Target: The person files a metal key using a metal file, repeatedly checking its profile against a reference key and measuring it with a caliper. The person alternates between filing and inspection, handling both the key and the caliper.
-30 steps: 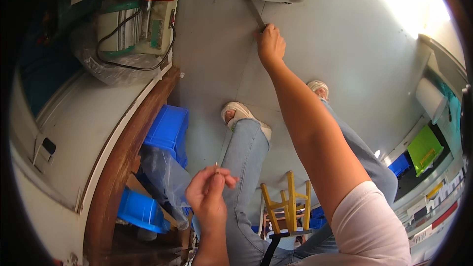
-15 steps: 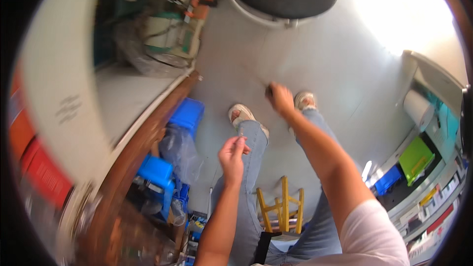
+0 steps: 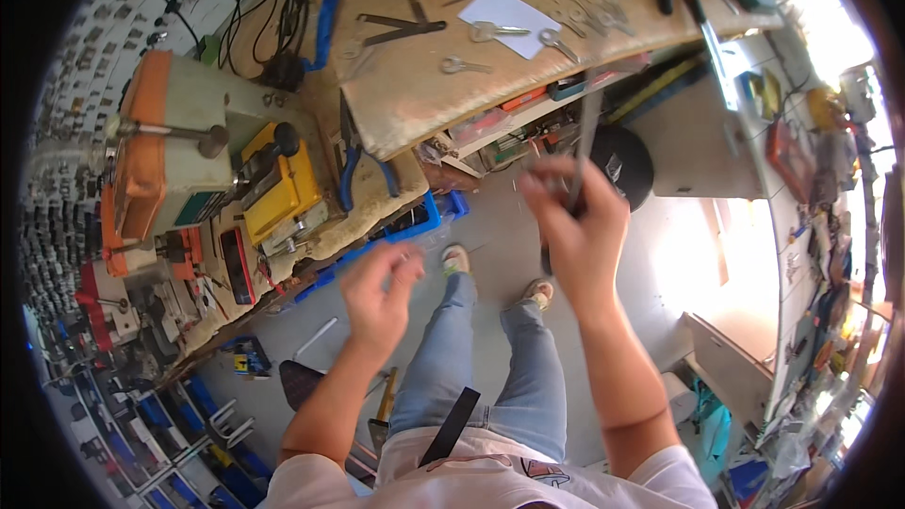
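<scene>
My right hand (image 3: 584,226) grips a long, narrow metal file (image 3: 589,123) with a dark handle end showing below the fingers. The file points up toward the bench and is blurred by motion. My left hand (image 3: 382,287) is raised near the bench edge, thumb and fingers pinched together; whatever lies between them is too small and blurred to make out. Ahead of both hands, a worn workbench (image 3: 405,118) carries a white paper (image 3: 514,14) with a key (image 3: 500,32) on it. Another loose key (image 3: 467,66) lies on the wood nearby.
At left stands a key-cutting machine (image 3: 193,160) with a yellow part (image 3: 283,188). Blue-handled pliers (image 3: 349,179) hang at the bench corner, and a red-edged phone (image 3: 238,266) lies beside the machine. Below the bench are a blue bin (image 3: 415,221) and a round black stool seat (image 3: 622,165).
My view has swung from the floor and stool to the bench with keys and the machine. Both hands are raised higher, the right still gripping the file, the left still pinched.
</scene>
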Available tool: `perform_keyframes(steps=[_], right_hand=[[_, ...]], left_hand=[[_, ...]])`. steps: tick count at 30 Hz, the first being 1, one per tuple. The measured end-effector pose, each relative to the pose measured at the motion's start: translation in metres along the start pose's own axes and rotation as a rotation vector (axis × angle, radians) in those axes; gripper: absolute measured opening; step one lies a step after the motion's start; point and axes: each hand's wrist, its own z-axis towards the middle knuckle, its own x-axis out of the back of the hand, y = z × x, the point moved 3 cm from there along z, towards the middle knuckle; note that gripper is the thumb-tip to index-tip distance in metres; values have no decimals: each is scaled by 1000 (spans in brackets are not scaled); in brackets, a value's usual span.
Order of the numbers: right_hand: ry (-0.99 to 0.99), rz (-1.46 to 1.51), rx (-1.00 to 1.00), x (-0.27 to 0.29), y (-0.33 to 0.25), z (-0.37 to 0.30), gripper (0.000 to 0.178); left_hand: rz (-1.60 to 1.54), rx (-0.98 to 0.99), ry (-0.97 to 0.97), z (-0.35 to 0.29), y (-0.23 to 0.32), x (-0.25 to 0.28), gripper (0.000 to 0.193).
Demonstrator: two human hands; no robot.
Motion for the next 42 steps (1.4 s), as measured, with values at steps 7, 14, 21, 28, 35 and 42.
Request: perform_keyframes(steps=[7,14,21,28,35,42], right_hand=[[-212,-688,433,-66,-31,81,12],[30,-665,410,-78,-39,54,29],[-113,-484,60,-92,-5,-49,54],[-232,-930,183,-110,-11,-44,48],[-210,-1024,210,-108,-14,-46,68],[-284,-1014,168,-125,-28,-23,55]], left_hand=[[145,-199,81,88,-3,29,9],[177,-422,-20,106,-16,33,11],[269,-615,-67,106,-33,36,12],[279,-679,-109,110,-36,37,12],[262,-758,-159,110,-38,37,10],[356,-864,-159,116,-40,36,7]])
